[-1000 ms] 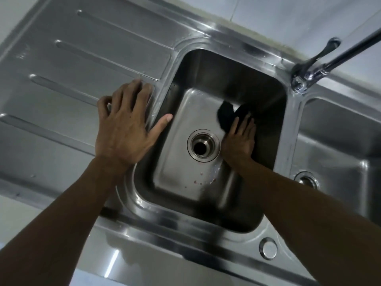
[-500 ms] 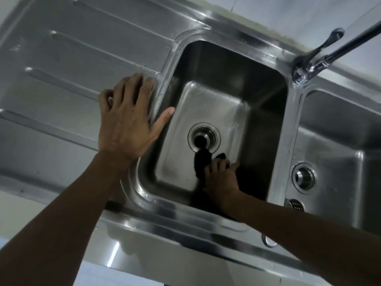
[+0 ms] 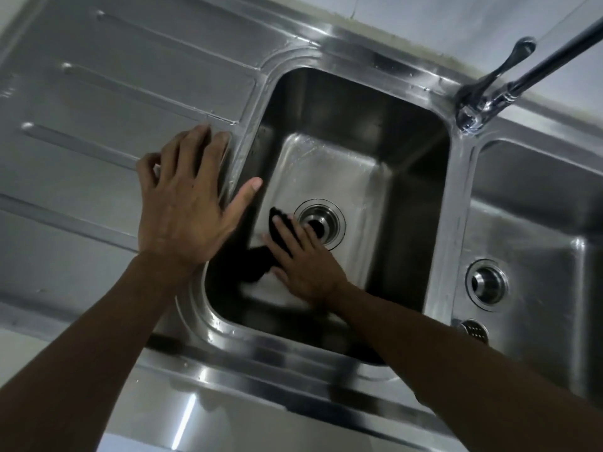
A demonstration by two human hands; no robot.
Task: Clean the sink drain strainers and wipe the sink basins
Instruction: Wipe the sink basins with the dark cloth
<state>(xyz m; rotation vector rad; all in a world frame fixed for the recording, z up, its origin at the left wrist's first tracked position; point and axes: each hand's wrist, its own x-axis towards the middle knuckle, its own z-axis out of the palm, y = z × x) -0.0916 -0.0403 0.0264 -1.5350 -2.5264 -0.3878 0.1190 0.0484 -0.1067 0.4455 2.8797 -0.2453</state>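
A steel double sink fills the view. In the left basin (image 3: 329, 164) my right hand (image 3: 305, 262) presses a black cloth (image 3: 261, 259) flat on the floor, just left of the open drain (image 3: 321, 223). Its fingers lie spread over the cloth, fingertips touching the drain's rim. My left hand (image 3: 186, 203) rests palm down on the drainboard (image 3: 114, 102) at the basin's left rim, thumb hanging over the edge. The right basin (image 3: 538, 223) has its own drain (image 3: 487, 285), and a perforated strainer (image 3: 473, 331) lies near its front wall.
The tap (image 3: 489, 96) stands on the divider between the basins, its spout running off to the upper right. A white tiled wall (image 3: 440, 24) lies behind the sink. The sink's front ledge (image 3: 261, 380) runs along the bottom.
My right hand has swept the cloth from the basin's back right, along the front, to the left of the drain. My left hand has stayed on the drainboard.
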